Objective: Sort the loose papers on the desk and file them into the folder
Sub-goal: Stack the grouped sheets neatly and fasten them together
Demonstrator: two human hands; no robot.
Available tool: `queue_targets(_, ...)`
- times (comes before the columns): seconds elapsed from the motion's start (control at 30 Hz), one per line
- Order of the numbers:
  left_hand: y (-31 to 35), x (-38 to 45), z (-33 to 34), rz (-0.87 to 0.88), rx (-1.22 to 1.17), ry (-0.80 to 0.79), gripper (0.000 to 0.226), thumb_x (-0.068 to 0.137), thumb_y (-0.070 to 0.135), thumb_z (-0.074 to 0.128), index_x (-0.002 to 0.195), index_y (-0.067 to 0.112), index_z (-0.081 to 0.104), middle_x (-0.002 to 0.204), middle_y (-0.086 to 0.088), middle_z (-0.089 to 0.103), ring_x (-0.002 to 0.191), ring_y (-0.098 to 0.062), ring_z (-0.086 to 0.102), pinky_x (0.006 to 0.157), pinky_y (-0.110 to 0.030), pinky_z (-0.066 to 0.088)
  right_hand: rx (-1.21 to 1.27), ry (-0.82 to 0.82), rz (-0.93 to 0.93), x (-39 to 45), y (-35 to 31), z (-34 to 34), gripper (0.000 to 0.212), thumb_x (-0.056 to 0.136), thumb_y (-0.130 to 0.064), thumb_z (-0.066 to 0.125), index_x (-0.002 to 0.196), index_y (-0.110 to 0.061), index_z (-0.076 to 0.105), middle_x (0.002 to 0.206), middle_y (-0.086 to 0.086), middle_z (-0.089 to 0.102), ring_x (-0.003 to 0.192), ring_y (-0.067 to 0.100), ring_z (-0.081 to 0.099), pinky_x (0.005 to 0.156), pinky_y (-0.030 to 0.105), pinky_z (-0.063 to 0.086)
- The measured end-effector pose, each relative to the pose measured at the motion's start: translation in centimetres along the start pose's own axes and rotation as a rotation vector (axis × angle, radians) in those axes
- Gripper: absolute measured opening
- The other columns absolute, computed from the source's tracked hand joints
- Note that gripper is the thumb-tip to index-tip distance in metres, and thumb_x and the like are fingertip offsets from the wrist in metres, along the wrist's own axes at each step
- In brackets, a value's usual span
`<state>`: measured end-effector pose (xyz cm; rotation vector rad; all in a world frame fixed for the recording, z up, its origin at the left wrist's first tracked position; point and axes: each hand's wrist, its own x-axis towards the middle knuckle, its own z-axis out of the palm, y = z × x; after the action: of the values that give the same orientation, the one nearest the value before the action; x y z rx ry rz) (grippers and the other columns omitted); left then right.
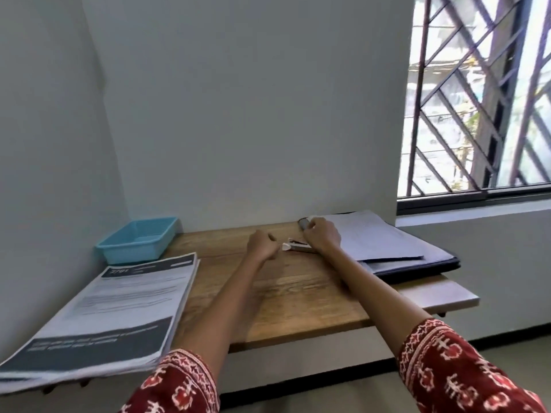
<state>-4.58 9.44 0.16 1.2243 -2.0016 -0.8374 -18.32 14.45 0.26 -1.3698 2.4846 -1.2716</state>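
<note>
Right hand (323, 235) is curled over a small stapler-like tool (299, 248) beside the folder (417, 263); left hand (262, 244) is loosely fisted, seemingly empty. Printed papers (113, 308) are best squared on the desk (292, 293) before being filed

Almost nothing here can be read. The top sheet of the paper stack (101, 317) at the lower left of the frame carries a dark header band with pale characters that look like "2701", though the blur leaves this unsure; the grey lines of print below it and the white lines in the dark band at its foot are too smeared to make out. The pale sheets (372, 236) at centre right show only faint, unreadable marks.
</note>
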Motion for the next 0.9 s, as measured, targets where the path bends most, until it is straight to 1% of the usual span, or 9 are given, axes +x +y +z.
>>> queue_targets(0.1,2.6,1.5,4.6,-0.110,-0.171,-0.153,0.009,0.086,0.004,0.054,0.082,0.007,0.062,0.058,-0.003,0.061,0.049,-0.014,0.059,0.061,-0.028,0.053,-0.029,0.043,0.075,2.3,3.9,-2.2,0.029,0.091,-0.022,0.050,0.117,-0.011,0.060,0.122,0.010,0.059,0.112,0.030,0.054,0.087,0.032,0.042)
queue_targets(0.2,4.8,2.3,8.1,-0.205,-0.267,-0.305,0.007,0.091,0.008,0.052,0.087,0.003,0.054,0.074,-0.008,0.055,0.057,-0.015,0.053,0.045,-0.021,0.047,-0.008,0.071,0.151,4.3,7.3,-3.7,0.027,0.090,-0.016,0.051,0.114,-0.008,0.061,0.116,0.012,0.061,0.109,0.031,0.057,0.086,0.031,0.043)
queue_targets(0.23,5.4,2.7,9.3,-0.210,-0.285,-0.334,0.006,0.092,0.008,0.051,0.093,0.002,0.053,0.081,-0.010,0.055,0.063,-0.018,0.054,0.046,-0.020,0.046,0.018,0.078,0.180,5.0,8.2,-4.1,0.024,0.090,-0.015,0.050,0.108,-0.007,0.063,0.108,0.012,0.065,0.104,0.032,0.060,0.086,0.032,0.046)
queue_targets(0.37,6.6,4.4,13.0,-0.151,-0.141,-0.211,0.040,0.086,0.013,0.059,0.122,-0.002,0.053,0.124,-0.014,0.057,0.111,-0.029,0.057,0.091,-0.032,0.049,0.112,0.056,0.218,6.8,9.9,-4.8,0.021,0.086,-0.012,0.049,0.082,-0.004,0.068,0.077,0.012,0.072,0.076,0.029,0.070,0.072,0.039,0.057)
queue_targets(0.53,7.2,4.8,14.7,-0.135,0.093,-0.037,0.033,0.089,0.011,0.055,0.119,0.001,0.056,0.124,-0.017,0.058,0.115,-0.032,0.056,0.088,-0.032,0.048,0.099,0.020,0.213,7.4,11.0,-4.4,0.025,0.080,-0.010,0.048,0.074,-0.001,0.071,0.072,0.012,0.072,0.069,0.030,0.069,0.064,0.034,0.056)
queue_targets(0.63,8.2,5.2,14.8,-0.130,-0.060,-0.049,0.038,0.089,0.005,0.053,0.126,0.000,0.048,0.128,-0.018,0.054,0.116,-0.033,0.053,0.087,-0.031,0.046,0.069,0.034,0.204,7.6,11.2,-4.1,0.024,0.076,-0.011,0.048,0.073,-0.004,0.071,0.073,0.011,0.072,0.072,0.029,0.067,0.065,0.033,0.054)
queue_targets(0.77,8.4,5.4,13.6,-0.100,-0.277,-0.106,0.061,0.089,-0.002,0.045,0.145,0.008,0.020,0.141,-0.014,0.039,0.123,-0.030,0.045,0.098,-0.033,0.040,0.130,0.073,0.201,7.6,10.7,-4.7,0.027,0.087,-0.017,0.054,0.111,-0.011,0.063,0.095,0.012,0.072,0.082,0.028,0.067,0.076,0.036,0.053)
queue_targets(0.83,7.7,5.5,11.7,-0.096,-0.297,-0.101,0.069,0.090,-0.002,0.047,0.148,0.010,0.012,0.147,-0.011,0.030,0.130,-0.029,0.038,0.102,-0.031,0.036,0.078,0.188,0.182,8.2,10.6,-5.7,0.057,0.090,-0.023,0.060,0.140,-0.014,0.035,0.124,0.016,0.060,0.112,0.033,0.057,0.088,0.037,0.046)
queue_targets(0.9,6.6,5.5,8.8,-0.112,-0.297,-0.075,0.070,0.088,-0.004,0.050,0.148,0.008,0.015,0.147,-0.012,0.032,0.131,-0.028,0.038,0.100,-0.030,0.037,0.075,0.269,0.198,8.6,10.5,-6.9,0.082,0.087,-0.030,0.066,0.149,-0.012,0.014,0.141,0.021,0.042,0.129,0.037,0.042,0.099,0.043,0.039)
